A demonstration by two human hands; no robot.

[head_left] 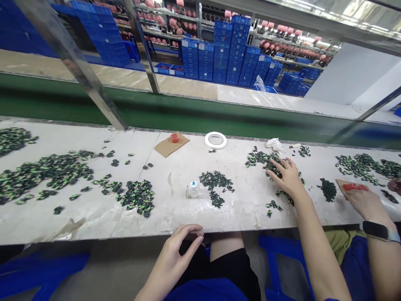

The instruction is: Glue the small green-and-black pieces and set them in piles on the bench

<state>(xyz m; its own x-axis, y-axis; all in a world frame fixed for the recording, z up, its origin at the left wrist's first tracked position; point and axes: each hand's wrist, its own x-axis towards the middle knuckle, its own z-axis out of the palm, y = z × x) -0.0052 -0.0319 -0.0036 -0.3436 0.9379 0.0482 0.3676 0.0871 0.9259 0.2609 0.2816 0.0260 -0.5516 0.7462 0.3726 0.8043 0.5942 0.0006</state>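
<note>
Hundreds of small dark pieces with green marks in a far-left heap [14, 140] and, just beside, in a long loose spread [46, 171] across the pale worktable [122, 225]; farther right, a denser cluster [136, 198] of like pieces, toward the front; at the back, a piece of brown cardboard [165, 148] with a round red container [174, 138] on top; at the table's front edge, the left hand [180, 246], loosely curled, thumb and forefinger parted, palm partly hidden; next, a small whitish bottle [193, 190] with a blue tip; just right, a patch of slim dark pieces [216, 180]; behind these, lying flat, a roll of white tape [215, 146]; then the right hand [288, 177], fingers spread over a heap of dark green pieces [260, 158], fingertips among or just above the pieces, cannot tell which; beyond, a crumpled white tissue [274, 144]; farther right, a compact dark pile [328, 190]; beside it, a co-worker's hand [366, 205] at a red object [354, 187]; behind, more green-and-dark pieces [360, 165].
</note>
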